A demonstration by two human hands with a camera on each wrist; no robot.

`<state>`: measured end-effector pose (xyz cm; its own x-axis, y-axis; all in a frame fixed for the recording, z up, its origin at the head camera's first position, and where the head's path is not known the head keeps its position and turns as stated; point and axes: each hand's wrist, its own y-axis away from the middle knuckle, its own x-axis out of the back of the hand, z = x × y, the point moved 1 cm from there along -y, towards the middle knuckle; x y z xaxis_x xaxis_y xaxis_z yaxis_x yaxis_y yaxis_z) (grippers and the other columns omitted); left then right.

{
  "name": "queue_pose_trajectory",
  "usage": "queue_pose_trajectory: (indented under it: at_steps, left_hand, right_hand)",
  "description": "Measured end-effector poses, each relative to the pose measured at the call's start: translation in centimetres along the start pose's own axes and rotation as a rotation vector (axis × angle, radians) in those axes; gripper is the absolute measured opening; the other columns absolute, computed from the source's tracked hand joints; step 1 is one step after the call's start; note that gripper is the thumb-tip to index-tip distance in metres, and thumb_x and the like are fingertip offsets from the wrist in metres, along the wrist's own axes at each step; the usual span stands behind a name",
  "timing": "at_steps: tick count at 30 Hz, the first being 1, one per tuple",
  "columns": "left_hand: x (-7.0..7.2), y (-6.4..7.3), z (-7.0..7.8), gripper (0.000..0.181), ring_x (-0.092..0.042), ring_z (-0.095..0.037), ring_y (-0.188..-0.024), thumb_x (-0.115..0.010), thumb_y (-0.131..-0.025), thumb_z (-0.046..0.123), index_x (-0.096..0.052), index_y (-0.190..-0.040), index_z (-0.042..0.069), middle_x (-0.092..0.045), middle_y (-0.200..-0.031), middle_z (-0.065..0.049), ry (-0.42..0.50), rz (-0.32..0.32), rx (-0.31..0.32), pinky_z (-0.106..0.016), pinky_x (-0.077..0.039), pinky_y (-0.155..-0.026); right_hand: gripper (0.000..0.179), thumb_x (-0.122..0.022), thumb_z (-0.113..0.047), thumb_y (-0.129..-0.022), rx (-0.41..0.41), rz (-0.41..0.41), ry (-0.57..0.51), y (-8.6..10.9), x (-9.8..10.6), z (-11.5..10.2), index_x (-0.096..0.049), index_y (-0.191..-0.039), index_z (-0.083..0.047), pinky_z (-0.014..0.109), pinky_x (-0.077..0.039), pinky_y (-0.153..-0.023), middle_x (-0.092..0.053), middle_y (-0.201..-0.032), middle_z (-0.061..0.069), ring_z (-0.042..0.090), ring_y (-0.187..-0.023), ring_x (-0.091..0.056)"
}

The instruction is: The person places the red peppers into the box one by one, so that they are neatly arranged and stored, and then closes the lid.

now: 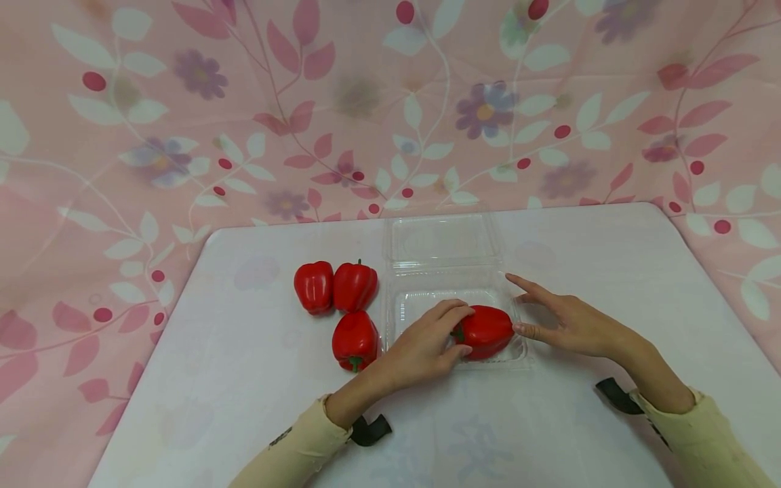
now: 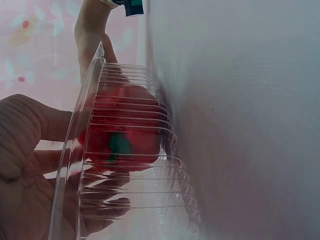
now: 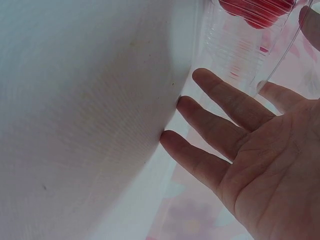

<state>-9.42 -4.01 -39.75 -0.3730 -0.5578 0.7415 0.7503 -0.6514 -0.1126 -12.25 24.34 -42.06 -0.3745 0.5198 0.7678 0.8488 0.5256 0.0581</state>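
Observation:
A red bell pepper [image 1: 491, 332] with a green stem lies on its side in the base of a clear plastic clamshell box [image 1: 405, 305]. My left hand [image 1: 427, 346] holds it around the stem end, thumb on the near side and fingers on the far side. Through the ribbed wall, the left wrist view shows the pepper [image 2: 127, 130] and the fingers of the left hand [image 2: 25, 150] beside it. At the box's right edge is my right hand [image 1: 567, 325], fingers spread. In the right wrist view, the right hand's [image 3: 270, 150] palm shows and it grips nothing.
Left of the box sit more red bell peppers: two side by side, one at the back left [image 1: 314, 288] and another [image 1: 355, 287], and a nearer one [image 1: 355, 339]. The box's lid [image 1: 444, 240] lies folded back on the white table [image 1: 256, 352]. A pink floral cloth [image 1: 360, 102] hangs behind.

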Motion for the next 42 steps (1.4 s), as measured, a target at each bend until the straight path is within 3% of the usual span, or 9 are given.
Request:
queue_pose_trajectory:
  at_steps: [9, 14, 27, 42]
  left_hand:
    - [0.1, 0.1, -0.3, 0.062, -0.050, -0.011, -0.123, -0.074, -0.087, 0.008, -0.044, -0.141, 0.011, -0.047, -0.142, -0.002, 0.005, -0.045, -0.042, -0.017, -0.044, -0.096]
    - [0.1, 0.2, -0.3, 0.065, -0.046, -0.015, -0.131, -0.072, -0.089, 0.008, -0.040, -0.146, 0.009, -0.040, -0.151, -0.008, 0.000, -0.059, -0.034, -0.022, -0.044, -0.098]
    - [0.3, 0.3, -0.2, 0.064, -0.049, -0.015, -0.128, -0.073, -0.089, 0.010, -0.043, -0.145, 0.008, -0.043, -0.148, -0.007, 0.011, -0.047, -0.024, -0.020, -0.045, -0.097]
    - [1.8, 2.0, -0.5, 0.068, -0.043, -0.015, -0.133, -0.077, -0.086, 0.016, -0.045, -0.145, 0.012, -0.046, -0.146, -0.002, -0.044, -0.002, -0.018, -0.028, -0.046, -0.099]
  right_hand:
    - [0.084, -0.068, -0.047, -0.090, -0.017, -0.010, 0.002, 0.0, 0.1, 0.0, -0.021, -0.157, -0.032, 0.073, -0.041, -0.089, -0.058, -0.135, 0.014, 0.040, -0.124, -0.053]
    - [0.084, -0.068, -0.047, -0.090, -0.015, -0.013, 0.004, 0.0, 0.2, -0.3, -0.021, -0.157, -0.031, 0.073, -0.041, -0.089, -0.058, -0.134, 0.014, 0.041, -0.123, -0.053]
    - [0.085, -0.068, -0.048, -0.089, -0.028, -0.016, 0.016, -0.1, 0.1, -0.1, -0.020, -0.157, -0.032, 0.073, -0.041, -0.089, -0.058, -0.135, 0.014, 0.040, -0.123, -0.054]
    - [0.084, -0.067, -0.048, -0.090, -0.029, -0.020, 0.020, -0.2, 0.2, -0.4, -0.020, -0.157, -0.032, 0.074, -0.040, -0.089, -0.058, -0.135, 0.015, 0.042, -0.124, -0.052]
